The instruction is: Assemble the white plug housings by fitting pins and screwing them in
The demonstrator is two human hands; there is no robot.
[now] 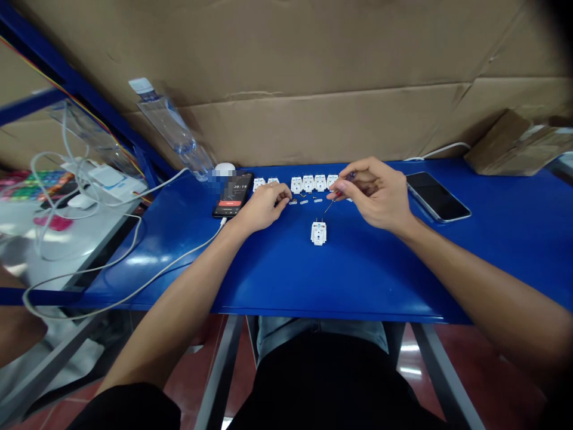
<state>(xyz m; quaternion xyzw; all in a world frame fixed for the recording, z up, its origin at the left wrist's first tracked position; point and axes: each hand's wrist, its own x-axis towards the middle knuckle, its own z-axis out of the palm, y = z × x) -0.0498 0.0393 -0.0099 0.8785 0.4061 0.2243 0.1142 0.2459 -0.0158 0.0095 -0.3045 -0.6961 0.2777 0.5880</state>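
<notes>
My right hand (375,194) grips a thin screwdriver (332,205), its tip pointing down and left above a white plug part (319,233) with metal pins that lies alone on the blue table (358,275). Near the back, my left hand (267,206) has its fingers bent together beside some small screws (303,195) and flat white strips (304,202). What its fingertips hold, if anything, is too small to tell. Behind the hands stands a row of similar white plug parts (308,183), partly hidden by them.
A black phone (235,194) on a white cable lies left, near a tilted water bottle (172,128). Another phone (437,197) lies right, with a cardboard box (514,143) behind it. Tangled cables and a white power strip (111,182) are at the far left.
</notes>
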